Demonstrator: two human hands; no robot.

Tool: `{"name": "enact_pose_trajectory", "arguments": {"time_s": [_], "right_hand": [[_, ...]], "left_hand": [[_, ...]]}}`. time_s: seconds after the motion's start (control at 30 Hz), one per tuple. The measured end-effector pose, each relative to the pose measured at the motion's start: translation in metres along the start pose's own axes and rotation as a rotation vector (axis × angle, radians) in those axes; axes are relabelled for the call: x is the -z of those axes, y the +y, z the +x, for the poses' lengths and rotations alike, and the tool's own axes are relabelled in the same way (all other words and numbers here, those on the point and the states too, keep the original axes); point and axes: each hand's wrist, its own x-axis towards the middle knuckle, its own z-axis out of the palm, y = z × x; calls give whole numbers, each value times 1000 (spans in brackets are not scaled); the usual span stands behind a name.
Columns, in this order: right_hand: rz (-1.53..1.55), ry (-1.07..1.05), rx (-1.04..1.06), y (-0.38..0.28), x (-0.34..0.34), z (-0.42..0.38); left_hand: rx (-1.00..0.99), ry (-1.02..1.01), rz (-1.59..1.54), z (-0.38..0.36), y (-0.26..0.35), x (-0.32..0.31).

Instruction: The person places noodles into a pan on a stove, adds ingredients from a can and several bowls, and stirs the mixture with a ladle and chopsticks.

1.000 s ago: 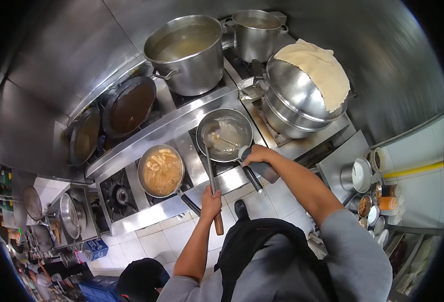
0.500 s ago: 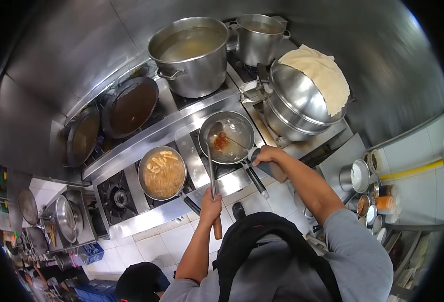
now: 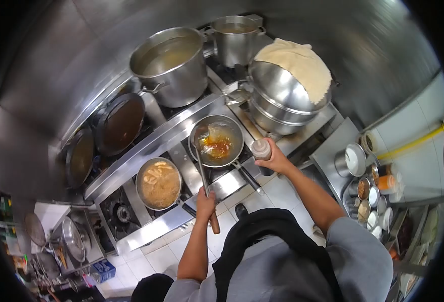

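Note:
My left hand (image 3: 205,202) is closed around the shaft of a ladle (image 3: 202,171) just above its wooden handle. The ladle's head rests inside a frying pan (image 3: 235,127) on the stove, where clear liquid is mixed with reddish-orange sauce (image 3: 216,146). To the right of that pan, my right hand (image 3: 277,160) grips a squeeze bottle (image 3: 261,149) with its top facing up toward me. The pan's black handle (image 3: 249,179) points at my body, untouched. Left of it, a second frying pan (image 3: 139,187) holds brown liquid with pale pieces.
Behind stand a large stockpot (image 3: 184,80), a smaller pot (image 3: 234,48) and a domed steamer (image 3: 280,85) draped with cloth (image 3: 302,63). Two dark pans (image 3: 123,123) sit back left. Seasoning containers (image 3: 355,160) line the right counter. Another person's black cap (image 3: 152,289) shows at bottom left.
The squeeze bottle was tipped toward the pan and is now turned upright, away from it. The red sauce has spread through the liquid. My left hand still holds the ladle there.

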Motion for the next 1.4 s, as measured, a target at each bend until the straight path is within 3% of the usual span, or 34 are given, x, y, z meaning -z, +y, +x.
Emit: {"name": "enact_pose_trajectory", "arguments": {"time_s": [0.03, 0.1, 0.13, 0.23, 0.33, 0.37, 0.4, 0.47, 0.57, 0.63, 0.67, 0.7, 0.73, 0.77, 0.8, 0.83, 0.87, 0.9, 0.93, 1.0, 1.03, 1.07, 1.1, 1.13, 1.17, 1.23, 1.33, 1.37, 1.4], "right_hand": [[-9, 34, -13, 0, 7, -8], [46, 260, 98, -1, 34, -34], [178, 313, 38, -17, 52, -48], [148, 649, 87, -43, 128, -92], [-11, 1039, 72, -82, 215, -138], [-265, 1190, 76, -49, 261, -152], [-202, 1211, 120, -67, 288, -163], [-375, 1416, 55, -58, 345, -182], [-610, 1655, -48, 14, 439, -217], [-698, 1659, -230, 59, 481, -246], [-715, 1633, -340, 75, 493, -253], [-826, 1637, -371, 110, 510, -268], [-961, 1505, -497, 100, 497, -270], [-1026, 1405, -611, 179, 542, -300], [-1176, 989, -836, 235, 584, -329], [-1315, 329, -1256, 143, 538, -289], [-1346, 222, -1129, 170, 550, -301], [-1418, 666, -1148, 205, 573, -316], [-1531, 400, -1025, 206, 583, -317], [-1870, 336, -1094, 183, 561, -309], [-1997, 641, -971, 191, 570, -309], [-1964, 825, -682, 191, 582, -301], [-1937, 1333, -290, 226, 604, -275], [-1899, 1185, 69, 179, 545, -240], [-1523, 1218, 95, 133, 459, -199], [-1370, 923, 377, 82, 295, -148], [-975, 120, 783, 72, 81, -147], [-887, -96, 732, 70, 21, -166], [-864, -145, 796, 73, -25, -164]], "left_hand": [[282, -173, -190, 1, 20, 8], [383, -244, -621, 11, 8, 5], [489, -307, -713, 9, 18, 10], [525, -281, -666, 35, -25, -1], [506, -313, -625, 41, -29, -7], [506, -302, -579, 43, -29, -8], [507, -284, -536, 44, -29, -9], [465, -287, -477, 46, -25, -10], [388, -173, -357, 40, -17, -14], [105, 6, 65, 34, -14, 0], [-109, 25, 94, 35, -39, 12], [-95, 65, 73, 15, -17, 15], [-135, 90, 38, 4, -8, 18], [-131, 118, 13, -18, 20, 20], [-57, 148, -42, -35, 28, 26], [-103, 195, 132, -56, 57, 33], [38, 248, 82, -75, 64, 38], [-100, 340, 145, -95, 65, 43], [-58, 351, 150, -114, 72, 53], [-56, 404, 131, -156, 69, 62], [-82, 457, 111, -178, 65, 67], [-55, 492, 60, -200, 58, 73], [-25, 540, 10, -224, 51, 80], [-21, 596, -12, -249, 45, 87], [-15, 658, -32, -276, 40, 94], [-13, 826, -47, -329, 31, 107], [100, 1052, -65, -425, -10, 130], [120, 1159, -107, -457, -32, 135], [128, 1258, -152, -490, -55, 140]]}}
